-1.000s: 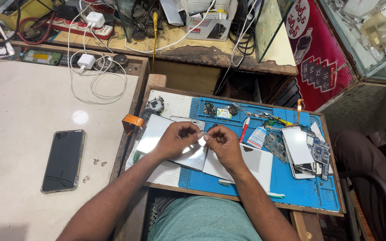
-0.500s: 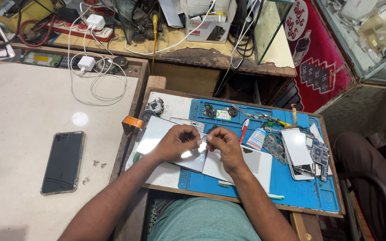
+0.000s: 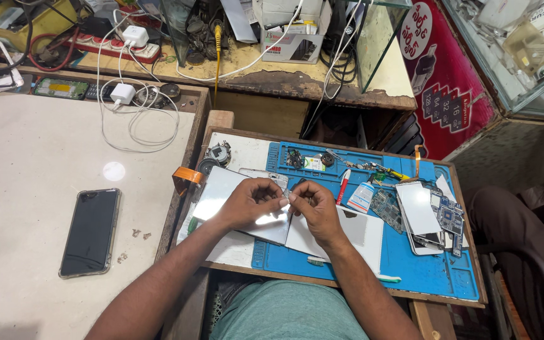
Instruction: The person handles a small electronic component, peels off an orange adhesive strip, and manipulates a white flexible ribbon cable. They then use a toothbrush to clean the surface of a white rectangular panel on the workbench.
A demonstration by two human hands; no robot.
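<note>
My left hand (image 3: pixel 252 200) and my right hand (image 3: pixel 313 206) meet over a blue work mat (image 3: pixel 404 264) on a wooden tray. Both pinch one small pale part (image 3: pixel 287 195) between their fingertips; its exact shape is too small to tell. Beneath the hands lie a shiny white panel (image 3: pixel 221 189) and a second white panel (image 3: pixel 363 233). A red-handled tool (image 3: pixel 342 186) and a small white tube (image 3: pixel 361 196) lie just right of my right hand.
An opened phone (image 3: pixel 418 211) and circuit boards (image 3: pixel 448 214) lie on the mat's right. An orange tape roll (image 3: pixel 187 177) sits on the tray's left edge. A dark phone (image 3: pixel 90 232) lies on the white table. A charger with cable (image 3: pixel 124 94) sits behind. A seated person's leg (image 3: pixel 517 233) is at right.
My hands stay together over the white panels, fingers shifting slightly around the small part. The view has drifted a little; nothing else moved.
</note>
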